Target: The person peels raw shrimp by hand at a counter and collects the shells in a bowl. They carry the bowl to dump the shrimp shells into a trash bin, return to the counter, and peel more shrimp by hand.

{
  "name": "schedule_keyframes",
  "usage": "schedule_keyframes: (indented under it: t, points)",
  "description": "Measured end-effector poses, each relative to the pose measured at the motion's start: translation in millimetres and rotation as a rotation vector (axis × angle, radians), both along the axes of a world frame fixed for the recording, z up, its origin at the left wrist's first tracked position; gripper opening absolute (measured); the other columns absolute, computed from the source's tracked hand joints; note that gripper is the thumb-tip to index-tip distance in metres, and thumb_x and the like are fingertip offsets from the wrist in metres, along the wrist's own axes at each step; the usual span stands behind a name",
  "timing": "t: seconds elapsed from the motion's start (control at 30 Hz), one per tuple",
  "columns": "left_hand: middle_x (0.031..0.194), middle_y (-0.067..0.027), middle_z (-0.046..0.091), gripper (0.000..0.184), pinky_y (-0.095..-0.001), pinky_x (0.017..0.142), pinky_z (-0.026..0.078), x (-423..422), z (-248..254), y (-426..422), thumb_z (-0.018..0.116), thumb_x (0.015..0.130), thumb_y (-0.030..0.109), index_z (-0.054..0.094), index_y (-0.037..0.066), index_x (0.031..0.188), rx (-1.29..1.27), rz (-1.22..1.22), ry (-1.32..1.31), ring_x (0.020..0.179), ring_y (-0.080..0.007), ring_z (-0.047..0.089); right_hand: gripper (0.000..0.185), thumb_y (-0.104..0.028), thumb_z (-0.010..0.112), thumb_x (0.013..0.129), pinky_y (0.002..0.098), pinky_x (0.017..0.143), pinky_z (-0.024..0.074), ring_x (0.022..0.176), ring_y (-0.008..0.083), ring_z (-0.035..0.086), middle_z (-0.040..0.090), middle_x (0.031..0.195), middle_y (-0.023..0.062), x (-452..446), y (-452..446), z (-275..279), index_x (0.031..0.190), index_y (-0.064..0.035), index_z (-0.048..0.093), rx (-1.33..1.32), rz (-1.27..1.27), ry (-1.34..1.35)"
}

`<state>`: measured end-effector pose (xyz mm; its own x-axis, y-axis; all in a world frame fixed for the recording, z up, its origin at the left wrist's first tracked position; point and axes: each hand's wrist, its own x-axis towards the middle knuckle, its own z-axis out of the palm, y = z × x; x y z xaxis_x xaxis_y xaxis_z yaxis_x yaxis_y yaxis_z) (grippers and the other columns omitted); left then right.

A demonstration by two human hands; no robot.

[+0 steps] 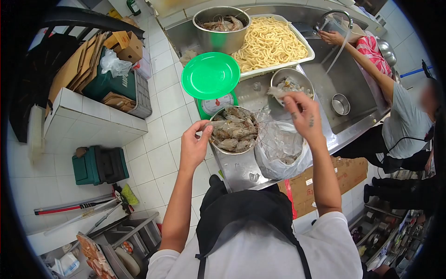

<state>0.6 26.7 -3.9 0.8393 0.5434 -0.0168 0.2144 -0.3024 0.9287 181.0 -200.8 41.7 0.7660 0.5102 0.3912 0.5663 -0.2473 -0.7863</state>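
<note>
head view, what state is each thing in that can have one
Shrimp bowl, open, heaped with shrimp
Left hand, curled at that bowl's edge
Right hand, pinching a shrimp
Small bowl, open, partly filled
Pot, open, shrimp inside
Tray, heaped with pale strips
Plastic bag, open, crumpled
Green plate, sitting on the scale

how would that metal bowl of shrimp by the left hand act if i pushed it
The bowl looks metal, so it should stay stiff. Heaped near its rim, the shrimp probably add weight and could spill if jolted. It appears close to the edge of the counter, so a push that way might tip it.
</note>
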Motion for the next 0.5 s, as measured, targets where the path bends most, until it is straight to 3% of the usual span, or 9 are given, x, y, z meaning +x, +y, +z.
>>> schedule_keyframes:
  t: [0.03,0.13,0.27,0.5]
  points:
    - [0.086,-0.0094,0.064,0.022,-0.029,0.07,0.046,3.5,-0.2,-2.7,0.063,0.087,0.016,0.065,-0.002,0.1,0.128,0.022,-0.003,0.077,-0.0148,0.058,0.014,-0.012,0.061,0.086,0.0276,0.059,0.0428,0.064,0.0161,0.054,0.062,0.073,0.0087,5.6,-5.6,-1.6,0.093,0.0,0.066,-0.001,-0.003,-0.001]
    - [0.086,-0.0107,0.06,0.021,-0.0318,0.071,0.046,17.8,-11.8,-9.6,0.065,0.083,0.014,0.066,0.0,0.099,0.149,-0.045,-0.091,0.077,-0.0191,0.058,0.015,-0.012,0.061,0.087,0.0243,0.055,0.0397,0.059,0.0089,0.048,0.06,0.069,0.0056,16.6,-15.5,-3.5,0.093,0.0015,0.066,0.089,-0.138,0.025]
    - [0.085,-0.0139,0.06,0.02,-0.034,0.071,0.048,37.9,-20.6,-18.2,0.065,0.081,0.011,0.066,-0.001,0.097,0.253,-0.093,-0.063,0.077,-0.0246,0.06,0.018,-0.015,0.062,0.086,0.0235,0.052,0.037,0.056,0.0069,0.044,0.055,0.062,0.0022,23.6,-24.2,4.2,0.091,0.0015,0.066,0.026,-0.271,0.034]
    - [0.083,-0.0135,0.06,0.019,-0.0315,0.071,0.046,38.6,-2.3,-12.2,0.065,0.083,0.011,0.065,-0.003,0.096,0.229,-0.078,-0.09,0.075,-0.0212,0.058,0.02,-0.016,0.062,0.086,0.0235,0.053,0.0382,0.057,0.0069,0.046,0.059,0.064,0.0025,34.6,-34.5,-0.7,0.092,0.0026,0.067,0.011,-0.339,0.004]
